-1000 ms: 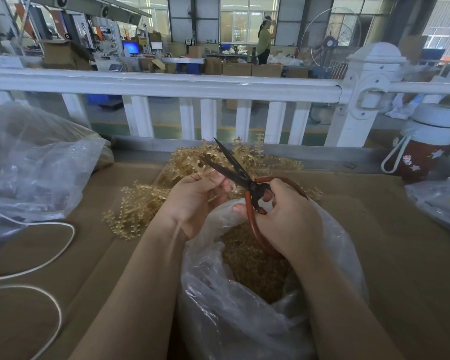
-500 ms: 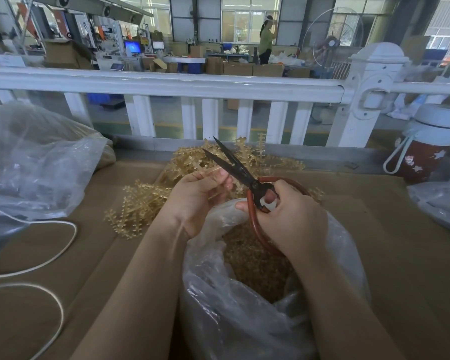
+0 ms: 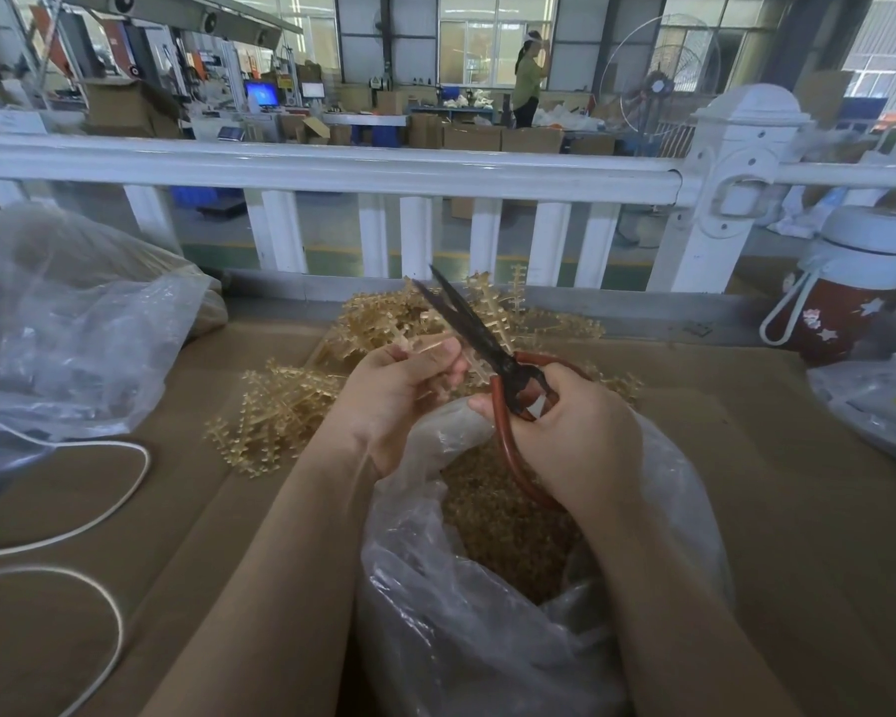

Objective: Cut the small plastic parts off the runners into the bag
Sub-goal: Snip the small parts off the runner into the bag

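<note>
My right hand (image 3: 575, 437) grips the red handles of black scissors (image 3: 474, 328), whose blades are parted and point up and away. My left hand (image 3: 399, 390) pinches a tan plastic runner (image 3: 425, 349) right beside the blades, over the mouth of a clear plastic bag (image 3: 487, 639). The bag holds a heap of small tan cut parts (image 3: 508, 530). A pile of uncut tan runners (image 3: 280, 411) lies on the brown cardboard table top (image 3: 777, 509), behind and to the left of my hands.
A crumpled clear bag (image 3: 73, 323) lies at the left, with a white cord (image 3: 110, 504) looping below it. A red bottle with a white lid (image 3: 844, 307) stands at the far right, above another plastic bag (image 3: 880, 406). A white railing (image 3: 332, 170) runs behind the table.
The scissor blades have closed a little and swung slightly more upright. My left hand has shifted the runner a bit against the blades. Both hands stay over the bag.
</note>
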The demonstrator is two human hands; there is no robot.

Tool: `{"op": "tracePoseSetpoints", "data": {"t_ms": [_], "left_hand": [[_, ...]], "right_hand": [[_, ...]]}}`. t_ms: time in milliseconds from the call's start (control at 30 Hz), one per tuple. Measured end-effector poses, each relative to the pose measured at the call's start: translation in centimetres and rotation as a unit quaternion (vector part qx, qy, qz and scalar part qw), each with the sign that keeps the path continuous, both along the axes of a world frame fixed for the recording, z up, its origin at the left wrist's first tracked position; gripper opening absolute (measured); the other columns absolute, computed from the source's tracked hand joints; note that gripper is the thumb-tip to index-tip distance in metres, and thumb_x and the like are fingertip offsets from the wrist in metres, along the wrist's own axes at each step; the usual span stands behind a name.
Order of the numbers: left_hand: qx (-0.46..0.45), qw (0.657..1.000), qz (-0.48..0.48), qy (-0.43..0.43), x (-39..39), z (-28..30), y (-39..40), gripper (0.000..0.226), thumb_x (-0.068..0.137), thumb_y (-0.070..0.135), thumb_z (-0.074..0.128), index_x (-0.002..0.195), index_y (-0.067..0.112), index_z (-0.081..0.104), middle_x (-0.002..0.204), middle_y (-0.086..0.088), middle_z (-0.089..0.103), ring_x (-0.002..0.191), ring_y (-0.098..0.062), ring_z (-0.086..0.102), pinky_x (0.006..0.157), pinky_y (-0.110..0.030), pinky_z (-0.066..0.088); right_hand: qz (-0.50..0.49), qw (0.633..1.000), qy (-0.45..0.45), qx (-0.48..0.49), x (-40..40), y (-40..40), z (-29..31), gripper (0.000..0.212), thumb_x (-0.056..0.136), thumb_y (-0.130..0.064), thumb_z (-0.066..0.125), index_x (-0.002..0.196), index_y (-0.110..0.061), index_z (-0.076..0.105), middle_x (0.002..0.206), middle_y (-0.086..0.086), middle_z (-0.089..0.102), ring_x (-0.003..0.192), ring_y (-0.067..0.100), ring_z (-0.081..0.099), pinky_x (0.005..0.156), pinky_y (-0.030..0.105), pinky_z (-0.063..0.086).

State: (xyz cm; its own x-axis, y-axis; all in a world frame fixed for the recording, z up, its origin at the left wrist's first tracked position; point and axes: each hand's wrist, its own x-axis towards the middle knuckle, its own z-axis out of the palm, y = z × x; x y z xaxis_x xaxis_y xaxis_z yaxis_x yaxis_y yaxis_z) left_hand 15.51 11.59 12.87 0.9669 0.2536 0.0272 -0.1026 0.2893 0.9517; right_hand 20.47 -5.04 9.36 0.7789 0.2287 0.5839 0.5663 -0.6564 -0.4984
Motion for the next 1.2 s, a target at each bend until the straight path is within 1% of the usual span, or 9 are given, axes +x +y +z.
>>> {"op": "tracePoseSetpoints", "data": {"t_ms": [200,333,400,500,667,833,1033,1100,1200], "left_hand": [[0.053,0.998,0.003,0.014,0.0,-0.1,-0.7,0.004,0.088,0.009,0.070,0.086,0.012,0.069,0.080,-0.006,0.073,0.067,-0.008,0.063,0.071,-0.020,0.049],[0.060,0.998,0.002,0.022,0.0,-0.1,-0.9,0.005,0.086,0.013,0.072,0.086,0.018,0.070,0.087,-0.005,0.075,0.073,-0.009,0.064,0.079,-0.028,0.045],[0.047,0.999,0.013,0.018,0.0,-0.1,-0.9,0.002,0.085,0.019,0.073,0.086,0.019,0.071,0.088,-0.004,0.075,0.076,-0.010,0.064,0.083,-0.030,0.046],[0.039,0.999,0.024,0.002,0.1,-0.1,-0.7,0.005,0.087,0.019,0.072,0.085,0.015,0.070,0.083,-0.005,0.074,0.069,-0.009,0.063,0.074,-0.023,0.050],[0.049,0.997,0.062,-0.021,0.1,-0.2,-0.6,0.008,0.087,0.010,0.073,0.079,0.009,0.071,0.075,-0.007,0.072,0.061,-0.010,0.059,0.062,-0.019,0.052],[0.054,0.991,0.112,-0.049,0.1,-0.3,-0.2,0.013,0.087,0.014,0.073,0.074,0.018,0.075,0.082,-0.008,0.069,0.080,-0.019,0.061,0.076,-0.025,0.053],[0.076,0.988,0.107,-0.078,0.1,-0.4,0.1,0.032,0.092,0.004,0.064,0.066,0.023,0.070,0.075,-0.001,0.063,0.073,-0.014,0.053,0.076,-0.028,0.044],[0.088,0.988,0.096,-0.077,0.1,-0.4,0.0,0.036,0.093,0.001,0.061,0.068,0.025,0.074,0.072,0.005,0.065,0.070,-0.009,0.053,0.076,-0.028,0.043],[0.091,0.989,0.089,-0.075,0.1,-0.5,-0.1,0.037,0.093,0.000,0.060,0.071,0.025,0.075,0.082,-0.004,0.063,0.081,-0.019,0.051,0.080,-0.032,0.042]], "right_hand": [[0.085,0.969,0.147,0.179,0.5,0.3,0.3,0.022,0.079,-0.048,0.077,0.072,-0.029,0.069,0.064,-0.023,0.067,0.061,-0.003,0.063,0.051,0.010,0.042],[0.099,0.959,0.179,0.198,1.0,0.4,0.0,0.016,0.084,-0.038,0.079,0.075,-0.029,0.069,0.068,-0.017,0.070,0.062,0.003,0.067,0.056,0.019,0.052],[0.103,0.960,0.175,0.191,1.0,0.5,-0.1,0.014,0.085,-0.036,0.078,0.076,-0.031,0.068,0.070,-0.021,0.070,0.065,0.000,0.067,0.055,0.014,0.051],[0.106,0.964,0.170,0.172,1.0,0.4,0.1,0.012,0.085,-0.034,0.078,0.079,-0.033,0.069,0.073,-0.026,0.069,0.070,-0.004,0.066,0.056,0.009,0.047],[0.070,0.973,0.161,0.151,0.5,0.5,0.2,0.017,0.082,-0.047,0.077,0.082,-0.032,0.071,0.073,-0.025,0.069,0.071,-0.002,0.065,0.065,0.027,0.055],[0.012,0.993,0.098,0.065,0.0,-0.1,0.4,0.053,0.068,-0.083,0.063,0.091,-0.035,0.062,0.080,-0.025,0.065,0.074,-0.007,0.058,0.061,0.014,0.038],[0.010,0.997,0.061,-0.054,-0.1,0.1,0.4,0.072,0.063,-0.094,0.047,0.099,-0.031,0.054,0.092,-0.021,0.059,0.084,0.005,0.058,0.068,0.026,0.049],[0.005,0.996,0.061,-0.070,0.1,-0.1,0.3,0.068,0.067,-0.090,0.054,0.102,-0.031,0.055,0.094,-0.021,0.059,0.086,0.005,0.057,0.067,0.025,0.046],[0.004,0.995,0.060,-0.076,0.1,-0.2,0.3,0.064,0.069,-0.087,0.057,0.101,-0.031,0.055,0.092,-0.022,0.058,0.082,0.004,0.056,0.060,0.018,0.037]]}}
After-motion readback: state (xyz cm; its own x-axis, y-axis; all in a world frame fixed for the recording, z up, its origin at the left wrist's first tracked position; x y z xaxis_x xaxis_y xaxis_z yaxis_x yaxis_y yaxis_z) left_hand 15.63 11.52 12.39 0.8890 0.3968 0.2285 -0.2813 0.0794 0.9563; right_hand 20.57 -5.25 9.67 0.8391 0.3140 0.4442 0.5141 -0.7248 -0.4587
